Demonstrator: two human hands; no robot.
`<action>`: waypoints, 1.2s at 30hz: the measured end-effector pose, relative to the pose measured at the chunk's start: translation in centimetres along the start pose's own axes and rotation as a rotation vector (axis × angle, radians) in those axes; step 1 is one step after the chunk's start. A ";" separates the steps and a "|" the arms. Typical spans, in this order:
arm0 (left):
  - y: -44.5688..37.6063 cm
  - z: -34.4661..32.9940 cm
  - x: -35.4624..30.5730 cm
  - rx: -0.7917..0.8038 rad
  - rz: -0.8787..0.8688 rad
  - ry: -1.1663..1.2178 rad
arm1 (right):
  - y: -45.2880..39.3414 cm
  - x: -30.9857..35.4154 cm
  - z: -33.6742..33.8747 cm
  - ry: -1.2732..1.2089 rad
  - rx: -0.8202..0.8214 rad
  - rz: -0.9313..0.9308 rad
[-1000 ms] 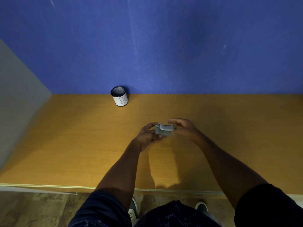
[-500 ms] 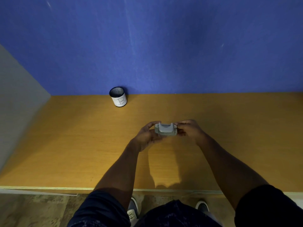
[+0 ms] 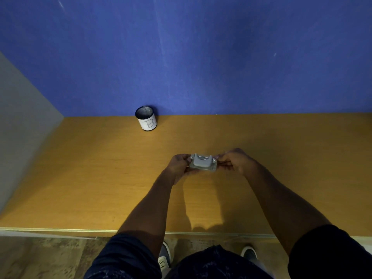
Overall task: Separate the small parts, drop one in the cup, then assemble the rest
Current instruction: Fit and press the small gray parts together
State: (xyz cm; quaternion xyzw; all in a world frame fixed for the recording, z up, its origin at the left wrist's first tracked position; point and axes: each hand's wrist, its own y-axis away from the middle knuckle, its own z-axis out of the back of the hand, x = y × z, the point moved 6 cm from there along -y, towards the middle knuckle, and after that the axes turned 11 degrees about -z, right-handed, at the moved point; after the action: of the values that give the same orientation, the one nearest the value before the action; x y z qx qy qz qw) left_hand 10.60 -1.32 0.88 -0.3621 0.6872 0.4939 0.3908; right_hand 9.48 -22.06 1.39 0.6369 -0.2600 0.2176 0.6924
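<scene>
A small grey plastic part (image 3: 203,162) with corner tabs and a slotted top is held above the wooden table (image 3: 100,178), near its middle. My left hand (image 3: 179,165) grips its left end and my right hand (image 3: 233,161) grips its right end with the fingertips. The part looks like one piece; any seam between its pieces is hidden by my fingers. A mesh cup (image 3: 146,118) with a white label marked "B" stands upright at the back of the table, to the left of and beyond my hands.
A blue wall (image 3: 201,57) rises right behind the cup. A grey side panel (image 3: 20,127) closes the left end of the table. The table's front edge (image 3: 60,230) runs just above my shoes and the floor.
The grey part has turned so that its slotted top faces me more squarely. My right hand has slid from over the part to its right end. The cup has not moved.
</scene>
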 end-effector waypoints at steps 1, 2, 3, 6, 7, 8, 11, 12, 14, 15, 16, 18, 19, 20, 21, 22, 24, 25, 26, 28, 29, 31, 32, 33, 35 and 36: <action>0.0 0.1 0.1 -0.011 -0.003 -0.014 | 0.1 0.2 0.0 0.014 -0.010 0.011; -0.1 0.2 0.1 -0.020 -0.006 -0.025 | 0.1 0.3 0.1 0.025 -0.022 0.018; -0.2 0.3 0.1 -0.028 -0.012 -0.042 | 0.3 0.5 0.0 0.034 -0.028 0.027; -0.3 0.6 -0.1 -0.043 -0.036 -0.109 | 0.3 0.6 -0.5 0.067 -0.019 0.055; -0.3 0.7 -0.1 -0.044 -0.039 -0.109 | 0.3 0.7 -0.6 0.071 -0.020 0.069; -0.2 0.8 -0.2 -0.043 -0.043 -0.101 | 0.3 0.8 -0.6 0.075 -0.022 0.084; -0.1 1.1 -0.3 -0.043 -0.053 -0.058 | 0.2 1.1 -0.8 0.126 0.023 0.126; -0.1 1.1 -0.4 -0.047 -0.056 -0.036 | 0.1 1.2 -0.9 0.163 0.048 0.140; -0.1 1.1 -0.5 -0.067 -0.065 0.000 | -0.1 1.2 -1.1 0.252 0.087 0.163; -0.1 1.1 -0.7 -0.083 -0.069 0.010 | -0.1 1.2 -1.2 0.293 0.105 0.171; -0.2 1.2 -0.8 -0.098 -0.076 0.019 | -0.1 1.2 -1.3 0.318 0.123 0.176; -0.2 1.2 -1.1 -0.114 -0.095 0.059 | -0.2 1.0 -1.6 0.288 0.136 0.200; -0.3 1.0 -1.2 -0.106 -0.105 0.101 | -0.2 0.8 -1.6 0.240 0.133 0.216; -0.3 0.8 -1.4 -0.087 -0.117 0.149 | -0.1 0.6 -1.7 0.189 0.137 0.228; -0.3 0.6 -1.5 -0.063 -0.134 0.185 | 0.0 0.4 -1.8 0.145 0.151 0.236; -0.3 0.3 -1.6 -0.045 -0.155 0.192 | 0.1 0.1 -2.0 0.118 0.166 0.242; -0.3 0.1 -2.0 -0.036 -0.198 0.133 | 0.4 -0.4 -2.2 0.137 0.180 0.244; -0.3 0.1 -2.2 -0.034 -0.216 0.093 | 0.5 -0.4 -2.2 0.189 0.169 0.249; -0.3 0.1 -2.4 -0.028 -0.231 0.059 | 0.6 -0.2 -2.2 0.247 0.146 0.272; -0.3 -0.2 -2.6 0.004 -0.253 0.000 | 0.8 0.9 -1.9 0.296 0.078 0.361; -0.3 -0.4 -2.6 0.021 -0.260 -0.029 | 0.9 1.6 -1.8 0.292 0.047 0.413; -0.3 -0.6 -2.5 0.036 -0.266 -0.066 | 1.0 2.8 -1.7 0.316 -0.002 0.502; -0.2 -0.6 -2.4 0.033 -0.264 -0.065 | 1.1 3.2 -1.7 0.339 -0.015 0.537; -0.2 -0.5 -2.3 0.030 -0.259 -0.059 | 1.2 3.5 -1.8 0.355 -0.023 0.565; -0.2 -0.3 -2.2 0.036 -0.244 -0.068 | 1.5 3.8 -1.8 0.373 -0.025 0.611; -0.2 -0.2 -2.2 0.041 -0.235 -0.077 | 1.7 3.8 -1.8 0.385 -0.029 0.636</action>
State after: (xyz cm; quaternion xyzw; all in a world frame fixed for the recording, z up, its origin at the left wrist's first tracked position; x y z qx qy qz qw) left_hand 11.69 -1.32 2.79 -0.4127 0.6343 0.4443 0.4794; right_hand 11.49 -20.20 5.06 0.4617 -0.3130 0.5339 0.6354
